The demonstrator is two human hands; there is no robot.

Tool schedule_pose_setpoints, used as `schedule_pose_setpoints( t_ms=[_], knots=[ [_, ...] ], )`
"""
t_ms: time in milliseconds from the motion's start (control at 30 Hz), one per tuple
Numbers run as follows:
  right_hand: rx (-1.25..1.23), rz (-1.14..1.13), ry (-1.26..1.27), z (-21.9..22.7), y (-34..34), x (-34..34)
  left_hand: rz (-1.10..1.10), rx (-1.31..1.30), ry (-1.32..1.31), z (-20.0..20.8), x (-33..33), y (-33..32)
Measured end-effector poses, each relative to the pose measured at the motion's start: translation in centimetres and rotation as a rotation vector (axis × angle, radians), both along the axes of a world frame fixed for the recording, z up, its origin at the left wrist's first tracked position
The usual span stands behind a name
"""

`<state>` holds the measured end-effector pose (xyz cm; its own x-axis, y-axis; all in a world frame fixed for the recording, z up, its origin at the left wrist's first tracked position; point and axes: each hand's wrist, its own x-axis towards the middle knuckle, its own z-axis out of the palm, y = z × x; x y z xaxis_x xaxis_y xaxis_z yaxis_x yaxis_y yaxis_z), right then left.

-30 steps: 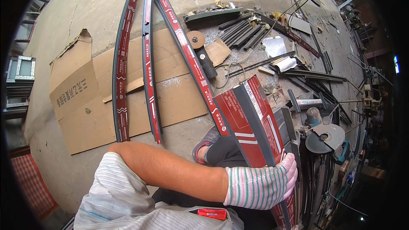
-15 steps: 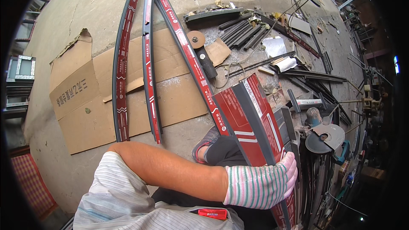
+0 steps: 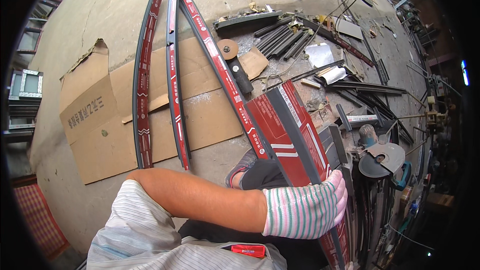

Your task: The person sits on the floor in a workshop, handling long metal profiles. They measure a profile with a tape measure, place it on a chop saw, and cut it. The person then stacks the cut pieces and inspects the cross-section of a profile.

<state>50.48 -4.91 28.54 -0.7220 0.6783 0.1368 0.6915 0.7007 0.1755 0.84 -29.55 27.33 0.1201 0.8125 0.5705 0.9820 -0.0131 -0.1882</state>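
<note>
My left arm reaches across my body, and my left hand [image 3: 306, 210], in a pink, white and green striped knit glove, is closed over the edge of a wide dark grey frame profile [image 3: 280, 142]. Red printed protective film covers most of that profile. It slants from the lower right up toward the middle, resting near my bent leg, its lower part partly hidden by the hand. My right hand does not show. Close beyond the profile's upper end lies a long thin red-filmed profile [image 3: 220, 60].
Two more red-filmed profiles [image 3: 145, 77] lie on flattened cardboard [image 3: 95, 130] at left. An angle grinder [image 3: 240, 72] rests beside the long profile. At right stands a cut-off saw [image 3: 382, 160] with a round blade. Dark offcuts [image 3: 285, 40] and cables litter the floor beyond.
The wide profile's upper end has shifted slightly left and up, my left hand still gripping it. The whole view has moved a little; the floor pieces lie as before.
</note>
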Motion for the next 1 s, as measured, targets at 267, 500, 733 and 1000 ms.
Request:
schedule_pose_setpoints(
  t_ms=[267,500,733,1000],
  knots=[
    [-0.045,-0.040,-0.042,1.2,1.0,0.4,-0.016,-0.117,-0.079,0.5,-0.2,0.7],
    [-0.048,-0.314,0.312,-0.5,2.5,7.7,-0.058,-0.284,-0.255,1.3,-0.8,1.7],
    [-0.035,-0.629,0.712,-2.2,5.6,18.1,-0.021,-0.277,-0.188,2.0,-0.6,2.0],
    [0.064,-1.034,0.660,-7.1,14.4,31.6,-0.053,-0.307,-0.313,3.2,-0.9,1.5]
  ],
)
